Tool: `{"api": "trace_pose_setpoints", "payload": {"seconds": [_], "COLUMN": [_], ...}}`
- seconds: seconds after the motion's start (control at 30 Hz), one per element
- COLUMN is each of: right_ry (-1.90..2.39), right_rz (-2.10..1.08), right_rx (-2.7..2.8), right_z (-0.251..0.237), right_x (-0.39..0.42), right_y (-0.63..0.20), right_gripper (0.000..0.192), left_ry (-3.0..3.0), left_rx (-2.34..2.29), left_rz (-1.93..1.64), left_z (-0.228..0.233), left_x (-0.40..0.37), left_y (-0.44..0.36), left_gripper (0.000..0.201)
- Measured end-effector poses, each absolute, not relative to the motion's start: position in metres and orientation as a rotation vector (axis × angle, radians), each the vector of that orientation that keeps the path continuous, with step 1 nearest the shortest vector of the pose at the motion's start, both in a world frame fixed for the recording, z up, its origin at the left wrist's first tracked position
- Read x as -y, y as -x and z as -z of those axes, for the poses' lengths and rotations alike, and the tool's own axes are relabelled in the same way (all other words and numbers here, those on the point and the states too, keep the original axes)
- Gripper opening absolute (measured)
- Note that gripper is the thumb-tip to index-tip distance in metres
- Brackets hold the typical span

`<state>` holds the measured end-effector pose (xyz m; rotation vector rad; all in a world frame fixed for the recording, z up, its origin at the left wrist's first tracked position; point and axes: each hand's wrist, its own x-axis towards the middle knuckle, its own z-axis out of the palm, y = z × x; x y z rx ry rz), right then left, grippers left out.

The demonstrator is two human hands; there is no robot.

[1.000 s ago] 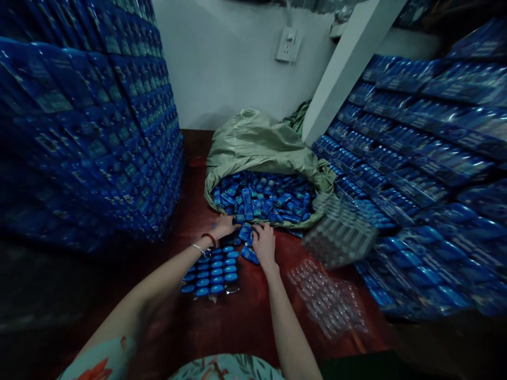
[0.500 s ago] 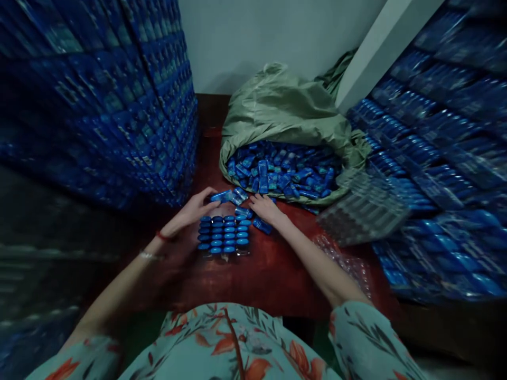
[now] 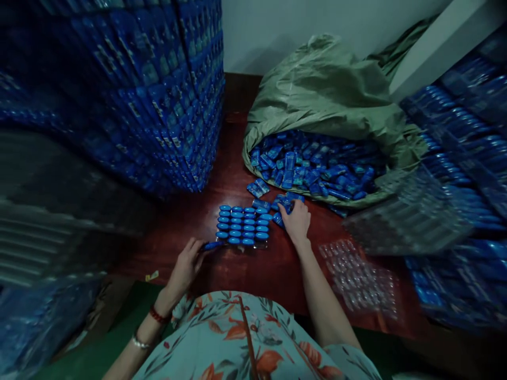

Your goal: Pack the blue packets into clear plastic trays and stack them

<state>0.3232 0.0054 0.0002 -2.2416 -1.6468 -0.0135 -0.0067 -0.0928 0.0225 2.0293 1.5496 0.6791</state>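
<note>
Blue packet [image 3: 213, 245] pinched in left hand [image 3: 187, 266], long axis pointing right toward the packet grid [image 3: 235, 227]; right hand [image 3: 298, 221], grip unclear

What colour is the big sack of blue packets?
The sack is dull green, clearest in the head view.

A pale wall [image 3: 269, 31] closes the far side; a whitish post [image 3: 439, 47] slants at far right. The red-brown table [image 3: 245, 269] shines dully. The floor [image 3: 119, 319], near left, seems green in dim light.
</note>
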Motion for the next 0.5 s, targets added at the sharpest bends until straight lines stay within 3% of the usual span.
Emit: {"api": "trace_pose_setpoints", "payload": {"seconds": [0.17, 0.4, 0.5], "right_ry": [2.392, 2.469, 2.484], "right_rz": [0.019, -0.016, -0.080], "right_rx": [1.608, 1.617, 1.700], "right_z": [-0.005, -0.011, -0.012], "right_x": [-0.023, -0.021, -0.025], "right_y": [-0.306, -0.289, -0.282], "right_gripper": [0.047, 0.051, 0.040], "left_ry": [-2.397, -2.489, -2.486], "left_rx": [-1.465, -1.355, -1.338], "left_rz": [-0.567, -0.341, -0.309], "left_z": [-0.011, -0.019, -0.027], "left_x": [0.088, 0.073, 0.068], "left_y": [-0.006, -0.005, -0.007], "left_gripper": [0.039, 0.041, 0.035]}}
